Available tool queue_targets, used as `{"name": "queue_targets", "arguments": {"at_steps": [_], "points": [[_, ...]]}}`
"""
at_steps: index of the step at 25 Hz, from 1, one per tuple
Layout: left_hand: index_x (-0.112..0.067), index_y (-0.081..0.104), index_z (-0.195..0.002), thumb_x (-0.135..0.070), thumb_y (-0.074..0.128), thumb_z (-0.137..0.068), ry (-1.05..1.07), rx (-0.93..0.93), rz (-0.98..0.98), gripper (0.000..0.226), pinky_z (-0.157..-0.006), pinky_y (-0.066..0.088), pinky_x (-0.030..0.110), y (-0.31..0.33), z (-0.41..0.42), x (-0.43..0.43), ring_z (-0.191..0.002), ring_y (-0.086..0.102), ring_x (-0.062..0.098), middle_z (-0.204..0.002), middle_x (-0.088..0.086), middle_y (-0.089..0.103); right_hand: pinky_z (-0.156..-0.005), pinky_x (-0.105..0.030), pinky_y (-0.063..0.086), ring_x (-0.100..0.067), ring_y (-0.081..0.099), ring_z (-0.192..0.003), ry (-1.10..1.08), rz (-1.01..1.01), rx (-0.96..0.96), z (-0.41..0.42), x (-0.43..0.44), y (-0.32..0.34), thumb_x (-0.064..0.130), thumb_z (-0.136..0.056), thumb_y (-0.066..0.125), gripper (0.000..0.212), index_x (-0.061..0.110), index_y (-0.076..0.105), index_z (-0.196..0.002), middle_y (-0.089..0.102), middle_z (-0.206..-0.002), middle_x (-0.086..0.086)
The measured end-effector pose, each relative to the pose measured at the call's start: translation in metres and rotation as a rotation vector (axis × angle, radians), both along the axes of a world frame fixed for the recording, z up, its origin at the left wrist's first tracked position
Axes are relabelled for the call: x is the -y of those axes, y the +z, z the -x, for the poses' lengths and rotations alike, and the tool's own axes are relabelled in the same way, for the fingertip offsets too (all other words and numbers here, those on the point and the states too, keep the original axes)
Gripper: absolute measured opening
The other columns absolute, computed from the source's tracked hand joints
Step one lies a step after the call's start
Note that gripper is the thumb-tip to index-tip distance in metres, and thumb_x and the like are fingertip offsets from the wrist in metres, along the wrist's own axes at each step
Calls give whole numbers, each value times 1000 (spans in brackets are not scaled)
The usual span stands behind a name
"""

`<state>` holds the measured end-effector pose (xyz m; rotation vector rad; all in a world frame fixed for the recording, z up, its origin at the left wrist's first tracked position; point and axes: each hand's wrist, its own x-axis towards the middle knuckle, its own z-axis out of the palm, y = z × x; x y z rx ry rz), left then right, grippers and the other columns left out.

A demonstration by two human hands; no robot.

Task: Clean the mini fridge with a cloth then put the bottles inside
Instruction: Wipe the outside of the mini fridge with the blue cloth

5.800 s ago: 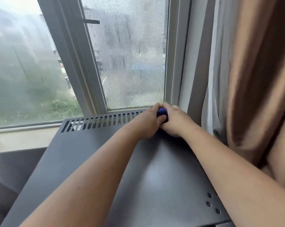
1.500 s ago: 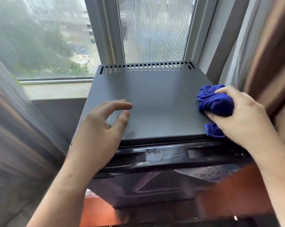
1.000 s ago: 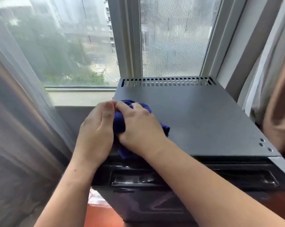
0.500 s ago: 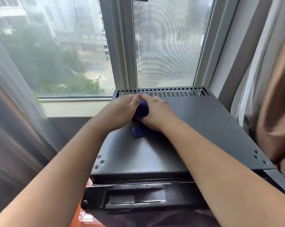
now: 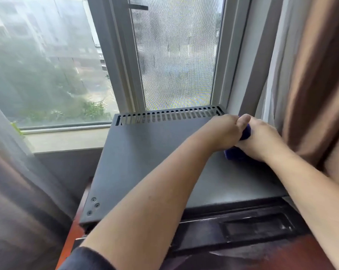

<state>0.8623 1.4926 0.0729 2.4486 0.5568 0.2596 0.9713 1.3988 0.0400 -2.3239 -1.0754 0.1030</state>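
Two hands, left hand (image 5: 220,131) and right hand (image 5: 262,137), gripping blue cloth (image 5: 235,152), fingers clenched, pressing on mini fridge (image 5: 145,162) top, frame right.

We find the top of the fridge (image 5: 155,162) open to a hand across its left and middle. At its back right corner the left hand (image 5: 221,131) and right hand (image 5: 262,138) crowd together, gripping the cloth (image 5: 235,154). The window (image 5: 176,55) rises just behind the fridge; the right curtain (image 5: 316,84) hangs close beside it, the left curtain (image 5: 14,201) well apart.
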Motion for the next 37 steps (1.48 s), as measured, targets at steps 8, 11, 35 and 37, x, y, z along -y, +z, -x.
{"name": "queue_targets", "arguments": {"at_steps": [8, 11, 35, 37], "points": [[-14, 66, -126, -43, 21, -112, 249, -52, -103, 56, -90, 35, 30, 5, 110, -91, -121, 58, 29, -128, 11, 66, -95, -38, 46, -32, 58, -119, 331, 23, 61, 88, -123, 6, 44, -83, 67, 40, 31, 59, -121, 66, -120, -9], [-16, 64, -127, -40, 22, -112, 428, -45, -135, 51, -91, 36, 29, 1, 181, -131, -125, 56, 32, -132, 13, 65, -97, -42, 50, -35, 60, -116, 500, -9, 41, 154, -189, 6, 41, -84, 67, 43, 27, 59, -124, 62, -122, -12], [-23, 64, -136, -45, 26, -112, 147, 12, 10, 50, -91, 37, 26, -4, 48, 39, -118, 59, 20, -128, 2, 68, -84, -27, 40, -21, 56, -103, 288, 4, -31, 6, 31, 9, 45, -79, 82, 46, 37, 62, -120, 65, -111, 3], [-20, 67, -131, -45, 26, -111, 146, 19, -6, 52, -90, 42, 29, -3, 59, 56, -112, 62, 22, -118, 4, 71, -86, -30, 44, -19, 55, -101, 294, 1, -22, 17, 53, 10, 48, -78, 82, 46, 38, 62, -119, 65, -109, 4]]}}
